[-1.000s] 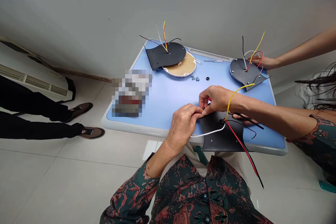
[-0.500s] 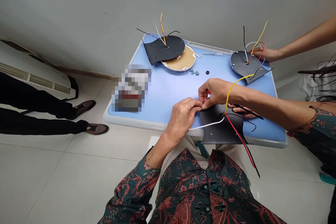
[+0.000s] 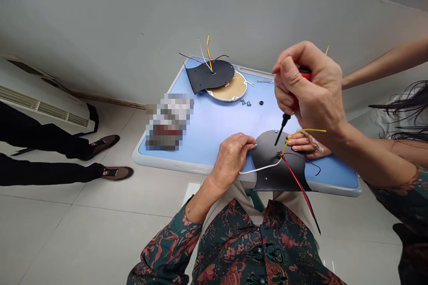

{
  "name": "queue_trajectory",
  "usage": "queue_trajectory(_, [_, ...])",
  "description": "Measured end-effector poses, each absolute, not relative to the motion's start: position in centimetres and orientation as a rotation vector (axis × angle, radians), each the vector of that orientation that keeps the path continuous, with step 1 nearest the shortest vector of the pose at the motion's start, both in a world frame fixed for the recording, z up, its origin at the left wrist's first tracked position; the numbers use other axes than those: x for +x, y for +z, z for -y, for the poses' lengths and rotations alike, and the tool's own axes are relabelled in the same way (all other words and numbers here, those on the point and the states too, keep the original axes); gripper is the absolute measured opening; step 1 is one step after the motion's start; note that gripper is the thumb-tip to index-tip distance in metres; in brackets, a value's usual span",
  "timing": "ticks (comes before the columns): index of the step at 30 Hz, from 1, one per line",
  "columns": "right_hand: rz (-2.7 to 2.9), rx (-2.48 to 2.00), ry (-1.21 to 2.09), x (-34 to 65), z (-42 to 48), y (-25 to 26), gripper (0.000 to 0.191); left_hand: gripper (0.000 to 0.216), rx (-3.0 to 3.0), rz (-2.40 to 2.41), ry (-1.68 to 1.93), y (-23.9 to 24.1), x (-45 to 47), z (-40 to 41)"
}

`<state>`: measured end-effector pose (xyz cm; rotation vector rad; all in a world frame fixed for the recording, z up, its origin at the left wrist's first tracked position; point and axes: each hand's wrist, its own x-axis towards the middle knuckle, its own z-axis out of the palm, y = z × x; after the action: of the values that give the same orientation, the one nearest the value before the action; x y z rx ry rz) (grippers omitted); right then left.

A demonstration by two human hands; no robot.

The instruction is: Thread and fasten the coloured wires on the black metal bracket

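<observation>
My right hand [image 3: 310, 89] is raised above the blue table [image 3: 207, 129], closed around a red-handled screwdriver [image 3: 281, 128] whose black tip points down at a black plate [image 3: 267, 156]. My left hand [image 3: 232, 158] rests at the plate's left edge, its fingers pinching a small screw [image 3: 256, 144]. White [image 3: 261, 169], red [image 3: 297, 182] and yellow [image 3: 307, 131] wires come out of a hole in the plate. Another person's hand [image 3: 306, 142] presses on the plate's right side.
At the table's far end lie a second black plate with wires [image 3: 209, 73], a round tan disc [image 3: 234, 89], loose screws [image 3: 245, 102] and a black ring [image 3: 261, 103]. A blurred box [image 3: 167, 120] sits left. A co-worker's arm [image 3: 384, 62] reaches in; someone's legs [image 3: 50, 142] are left.
My right hand left the pinch beside my left hand and rose, now holding the screwdriver over the plate. My left hand stayed at the plate's edge.
</observation>
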<state>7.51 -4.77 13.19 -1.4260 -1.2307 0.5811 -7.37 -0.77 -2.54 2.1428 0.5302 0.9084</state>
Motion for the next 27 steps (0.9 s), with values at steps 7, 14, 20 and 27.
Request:
queue_trajectory(7, [1.178, -1.598, 0.456, 6.1, 5.9, 10.0, 0.055, 0.015, 2.154, -0.516, 0.907, -2.6, -7.3, 0.7])
queue_trajectory(14, [1.096, -1.628, 0.443, 5.7, 5.6, 9.6, 0.061, 0.015, 2.165, -0.535, 0.892, -2.5, -7.4, 0.8])
queue_trajectory(20, [1.082, -1.544, 0.469, 5.5, 5.6, 9.3, 0.054, 0.014, 2.153, -0.531, 0.883, -2.4, -7.4, 0.9])
queue_trajectory(27, [1.04, -1.565, 0.472, 5.6, 5.7, 9.2, 0.054, 0.013, 2.166, -0.529, 0.872, -2.5, -7.4, 0.8])
